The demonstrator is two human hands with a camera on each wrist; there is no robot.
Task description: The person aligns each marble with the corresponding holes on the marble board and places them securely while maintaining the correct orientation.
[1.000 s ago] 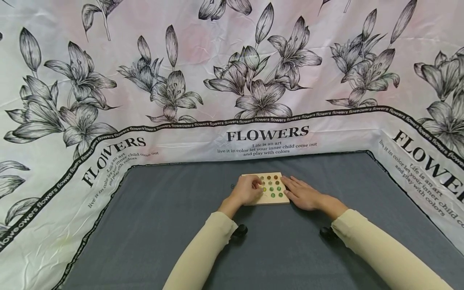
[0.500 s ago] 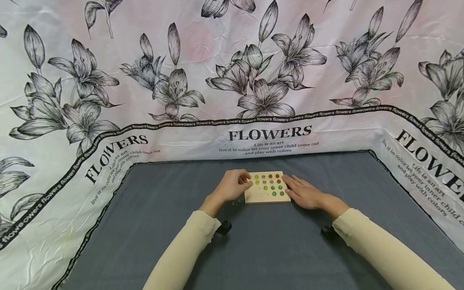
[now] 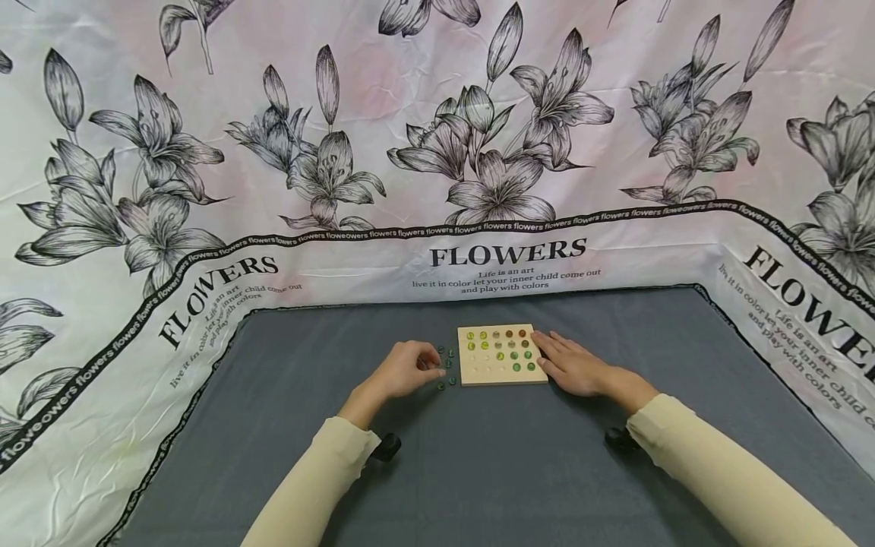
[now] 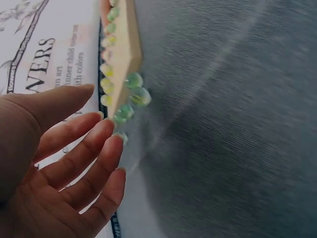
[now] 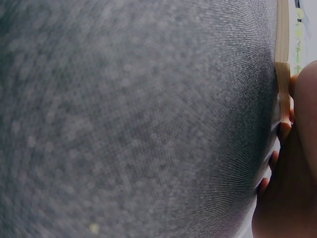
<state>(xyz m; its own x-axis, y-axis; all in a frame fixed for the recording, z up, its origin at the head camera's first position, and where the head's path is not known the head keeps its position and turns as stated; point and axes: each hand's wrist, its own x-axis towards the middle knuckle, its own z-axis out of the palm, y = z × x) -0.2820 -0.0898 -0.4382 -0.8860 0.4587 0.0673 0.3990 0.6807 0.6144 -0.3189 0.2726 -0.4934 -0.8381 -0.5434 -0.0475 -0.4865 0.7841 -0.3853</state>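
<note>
A light wooden board (image 3: 488, 377) with rows of hollows lies flat on the grey cloth. Yellow, pale, reddish-brown and green glass marbles (image 3: 524, 344) fill its back and right hollows; several hollows at the front left are bare. My left hand (image 3: 405, 369) is just left of the board, thumb and fingers apart, holding nothing. Loose green marbles (image 4: 141, 97) lie between it and the board, close beyond the fingertips in the left wrist view. My right hand (image 3: 574, 366) rests with extended fingers at the board's right edge, touching it.
Grey cloth (image 3: 273, 425) covers the table. A white floral sheet (image 3: 355, 273) hangs behind it and folds onto both sides, with a dark printed border. A dark wrist device (image 3: 387, 447) sits under the left sleeve, another (image 3: 618, 439) under the right.
My left hand has moved left from over the board to the loose green marbles beside it, uncovering the board's yellow marbles. The right hand stays at the right edge.
</note>
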